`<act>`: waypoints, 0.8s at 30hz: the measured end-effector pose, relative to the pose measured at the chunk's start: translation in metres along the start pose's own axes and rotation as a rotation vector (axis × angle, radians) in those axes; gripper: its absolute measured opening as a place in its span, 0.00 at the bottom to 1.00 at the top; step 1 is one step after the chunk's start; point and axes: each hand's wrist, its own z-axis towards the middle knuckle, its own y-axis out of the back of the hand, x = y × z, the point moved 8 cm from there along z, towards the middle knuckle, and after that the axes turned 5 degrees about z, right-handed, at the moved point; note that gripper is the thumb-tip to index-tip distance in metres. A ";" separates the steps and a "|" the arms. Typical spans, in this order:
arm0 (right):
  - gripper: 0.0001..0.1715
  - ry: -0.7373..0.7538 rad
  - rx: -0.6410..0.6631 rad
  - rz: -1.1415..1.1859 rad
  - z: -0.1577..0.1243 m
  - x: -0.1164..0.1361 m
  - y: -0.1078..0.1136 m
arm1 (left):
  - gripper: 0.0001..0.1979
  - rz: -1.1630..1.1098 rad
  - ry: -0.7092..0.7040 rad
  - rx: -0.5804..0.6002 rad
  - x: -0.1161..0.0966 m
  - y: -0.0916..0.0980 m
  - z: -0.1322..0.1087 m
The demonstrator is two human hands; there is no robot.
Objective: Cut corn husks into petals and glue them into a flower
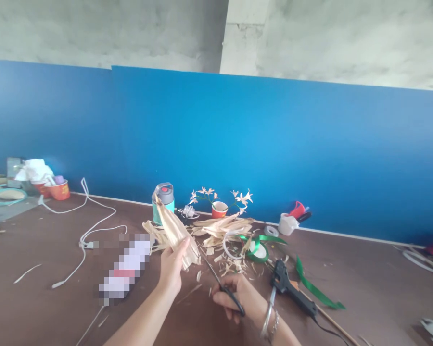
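My left hand (172, 269) grips a dried corn husk (176, 226), pale tan and pointed, held up above the brown table. In my right hand (238, 298) is a pair of scissors (231, 299) with dark handles, the fingers wrapped round them. The blades point up and left toward the lower right edge of the husk; whether they touch it I cannot tell. Behind my hands lies a heap of more corn husks (225, 230), with small cut scraps (234, 265) scattered in front of it.
A black glue gun (292, 288) and green ribbon (315, 287) lie to the right. At the back stand a turquoise bottle (169, 210), a paper cup (219, 210) with husk flowers, and a white cup (287, 224) of pens. A white cable (94, 230) runs across the left.
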 end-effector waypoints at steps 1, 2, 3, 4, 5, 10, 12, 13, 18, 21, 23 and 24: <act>0.20 0.002 0.000 0.003 0.001 -0.002 0.001 | 0.19 0.014 -0.005 0.030 -0.001 -0.002 0.000; 0.20 0.001 0.002 0.002 0.002 -0.003 0.001 | 0.18 0.024 -0.006 0.060 -0.002 -0.005 -0.001; 0.21 0.001 0.003 0.000 0.003 -0.004 0.001 | 0.17 0.028 -0.002 0.087 -0.003 -0.007 -0.002; 0.21 0.002 0.005 -0.001 0.003 -0.005 0.001 | 0.16 0.028 0.005 0.114 -0.003 -0.010 -0.003; 0.21 0.003 0.007 -0.002 0.003 -0.005 0.000 | 0.16 0.027 0.013 0.138 -0.003 -0.012 -0.005; 0.20 -0.011 -0.001 0.006 -0.001 0.001 0.001 | 0.17 0.055 0.053 0.172 -0.003 -0.015 -0.004; 0.19 -0.023 -0.003 0.003 -0.003 0.003 0.000 | 0.17 0.057 0.056 0.170 -0.003 -0.014 -0.002; 0.19 -0.025 0.002 0.000 -0.003 0.004 0.000 | 0.18 0.058 0.058 0.173 -0.003 -0.013 -0.002; 0.20 -0.028 0.016 -0.007 -0.001 0.001 0.000 | 0.15 0.091 0.081 0.235 0.000 -0.018 -0.002; 0.19 -0.025 0.016 -0.007 0.000 -0.001 0.000 | 0.15 0.098 0.101 0.268 0.002 -0.021 -0.004; 0.18 -0.027 0.019 -0.012 0.000 -0.002 0.000 | 0.15 0.104 0.120 0.298 0.005 -0.023 -0.005; 0.18 -0.027 0.021 -0.015 0.000 -0.002 0.000 | 0.14 0.108 0.124 0.312 0.006 -0.024 -0.005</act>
